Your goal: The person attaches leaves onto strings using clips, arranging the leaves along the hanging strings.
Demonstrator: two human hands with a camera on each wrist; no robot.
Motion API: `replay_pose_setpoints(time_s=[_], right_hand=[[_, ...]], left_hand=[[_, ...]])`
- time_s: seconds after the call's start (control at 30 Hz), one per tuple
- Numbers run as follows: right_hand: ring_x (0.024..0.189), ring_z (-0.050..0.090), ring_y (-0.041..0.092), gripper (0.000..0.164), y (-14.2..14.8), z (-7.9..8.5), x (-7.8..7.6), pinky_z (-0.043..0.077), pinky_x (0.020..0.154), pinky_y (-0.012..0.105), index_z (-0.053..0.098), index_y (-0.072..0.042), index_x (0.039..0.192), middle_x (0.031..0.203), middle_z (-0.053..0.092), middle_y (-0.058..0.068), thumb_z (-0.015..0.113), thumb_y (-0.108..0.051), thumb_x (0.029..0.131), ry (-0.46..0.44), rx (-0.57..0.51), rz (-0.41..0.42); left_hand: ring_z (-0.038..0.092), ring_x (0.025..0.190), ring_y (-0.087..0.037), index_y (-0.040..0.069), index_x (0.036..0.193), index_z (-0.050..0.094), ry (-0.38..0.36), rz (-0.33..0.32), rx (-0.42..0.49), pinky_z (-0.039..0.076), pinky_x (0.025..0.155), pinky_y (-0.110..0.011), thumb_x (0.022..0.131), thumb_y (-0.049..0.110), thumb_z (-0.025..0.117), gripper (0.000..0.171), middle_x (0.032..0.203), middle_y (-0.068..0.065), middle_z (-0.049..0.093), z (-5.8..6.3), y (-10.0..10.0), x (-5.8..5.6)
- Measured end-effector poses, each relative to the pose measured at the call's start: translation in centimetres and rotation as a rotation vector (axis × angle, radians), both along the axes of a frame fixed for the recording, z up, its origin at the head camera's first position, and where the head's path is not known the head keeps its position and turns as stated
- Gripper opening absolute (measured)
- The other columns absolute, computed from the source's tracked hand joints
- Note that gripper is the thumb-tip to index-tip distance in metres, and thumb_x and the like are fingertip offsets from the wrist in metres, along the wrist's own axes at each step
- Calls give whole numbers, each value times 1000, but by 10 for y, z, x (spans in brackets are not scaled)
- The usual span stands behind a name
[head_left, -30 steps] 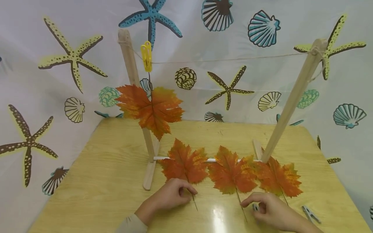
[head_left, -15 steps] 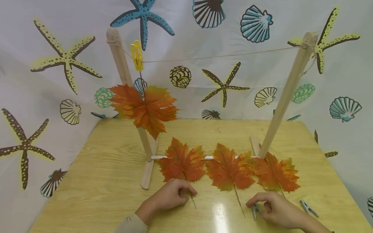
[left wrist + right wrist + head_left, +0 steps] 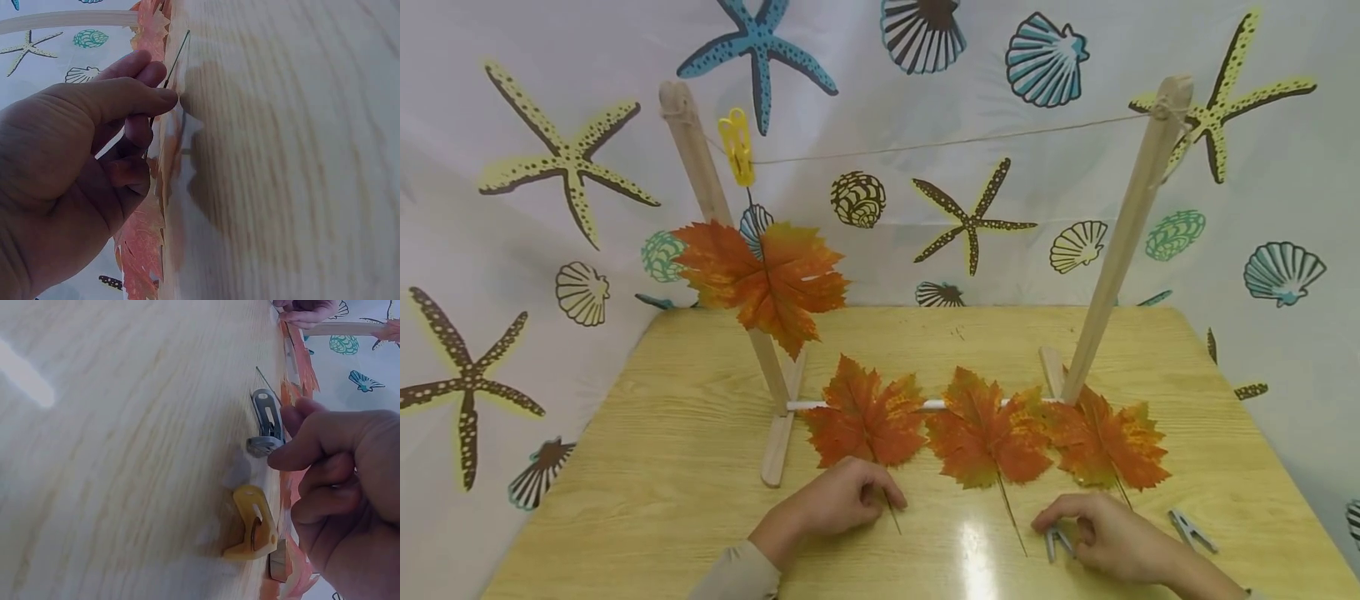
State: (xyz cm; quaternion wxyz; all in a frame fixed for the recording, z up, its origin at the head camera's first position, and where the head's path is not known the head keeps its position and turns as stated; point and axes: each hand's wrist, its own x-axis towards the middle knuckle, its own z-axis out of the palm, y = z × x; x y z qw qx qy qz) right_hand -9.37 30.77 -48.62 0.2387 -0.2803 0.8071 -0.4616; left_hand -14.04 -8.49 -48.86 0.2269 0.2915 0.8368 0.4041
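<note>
Low over the table (image 3: 655, 467), we work two-handed

Our left hand (image 3: 842, 498) pinches the stem (image 3: 896, 522) of the left leaf (image 3: 867, 417) of three lying there. Our right hand (image 3: 1108, 533) seems to pinch a grey clothespin (image 3: 267, 422) near the middle leaf (image 3: 988, 433), though the hold is partly hidden. Above, a yellow clothespin (image 3: 739, 154) holds a hanging leaf (image 3: 763, 283) on the string (image 3: 925, 147).

"Surfaces on my feed?"
"Tabletop (image 3: 647, 433): wood-grained, smooth, glossy. Posts (image 3: 1123, 233): bare matt wood. Leaves (image 3: 988, 437) look like thin cloth."
"Clips?"
"Yellow clip (image 3: 741, 154), smooth plastic. Grey clip (image 3: 263, 400), faint sheen; I can't tell plastic from metal. Twine (image 3: 925, 147), fibrous. Backdrop (image 3: 880, 267), cloth."
</note>
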Motion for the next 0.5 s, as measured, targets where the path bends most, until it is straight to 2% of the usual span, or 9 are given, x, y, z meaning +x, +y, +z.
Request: replay_pose_setpoints(time_s=[0.2,0.33,0.43,0.5], right_hand=[[57,30,-1,53,-4,0,-2,30,50,21,70,-13,118,121,70,10,57,17,77,-43,58,-14],[62,36,-1,52,-4,0,-3,33,51,20,69,-15,119,120,70,6,62,15,78,16,66,40],[80,51,-2,48,-5,1,-4,43,60,19,69,-15,121,120,69,4,65,11,81,65,54,106],[92,57,-1,44,-7,1,-4,48,68,19,69,-15,122,120,68,2,67,8,84,90,49,145]], left_hand=[[42,63,-2,14,98,79,-18,-12,-3,38,58,-16,86,-13,64,33,99,2,76,-3,-1,-4],[48,68,-2,15,100,79,7,-25,-13,43,63,-17,87,-9,68,30,100,3,76,-2,-3,-7],[54,76,-1,17,104,79,52,-28,-39,47,69,-18,87,-3,72,27,104,3,75,-1,-5,-9],[57,81,-1,19,107,79,84,-27,-58,49,72,-19,87,2,75,26,107,4,75,-1,-6,-10]])
